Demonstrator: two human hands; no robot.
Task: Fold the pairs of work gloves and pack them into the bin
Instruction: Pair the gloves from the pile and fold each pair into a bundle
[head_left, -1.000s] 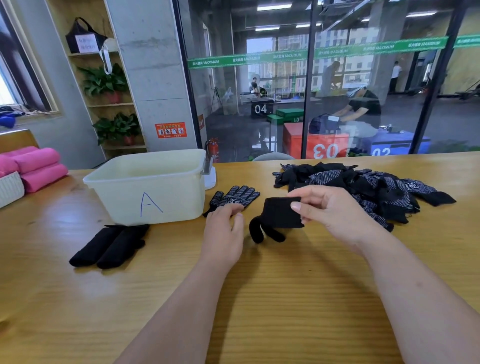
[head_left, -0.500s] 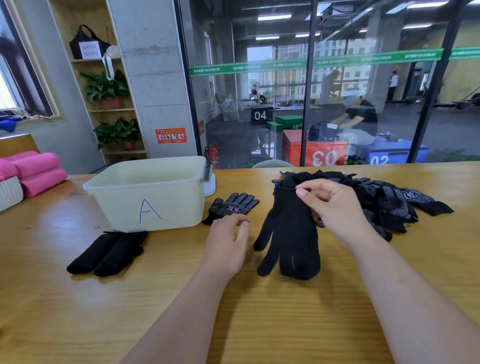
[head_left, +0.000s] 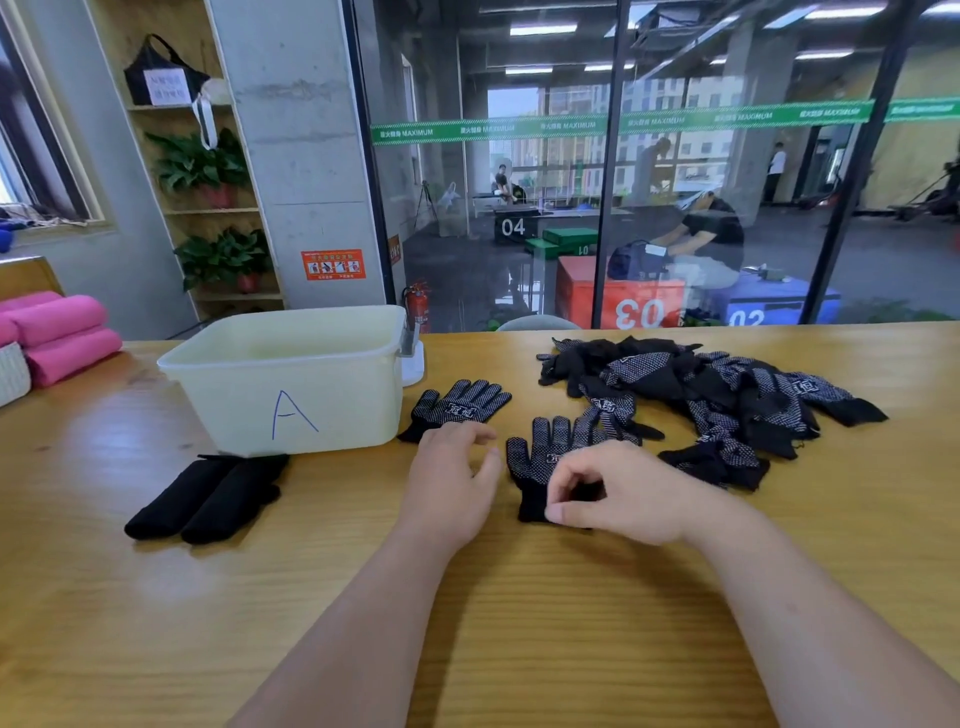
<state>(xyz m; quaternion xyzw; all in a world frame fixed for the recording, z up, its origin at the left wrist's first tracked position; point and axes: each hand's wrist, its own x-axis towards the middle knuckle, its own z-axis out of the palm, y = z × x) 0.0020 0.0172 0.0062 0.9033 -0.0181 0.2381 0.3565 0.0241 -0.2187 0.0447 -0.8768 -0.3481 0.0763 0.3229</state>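
After dangling dotted glove (head_left: 545, 452) aloft, now lays it flat on worktop (head_left: 104, 597), pinches cuff (head_left: 531, 508) with right hand (head_left: 618, 493), rests left hand (head_left: 452, 478) slack, empty; pairing next.

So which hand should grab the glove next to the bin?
Left, probably. The left hand lies open with its fingers right by the far glove. The right hand is busy: its fingers pinch the cuff of the near glove.
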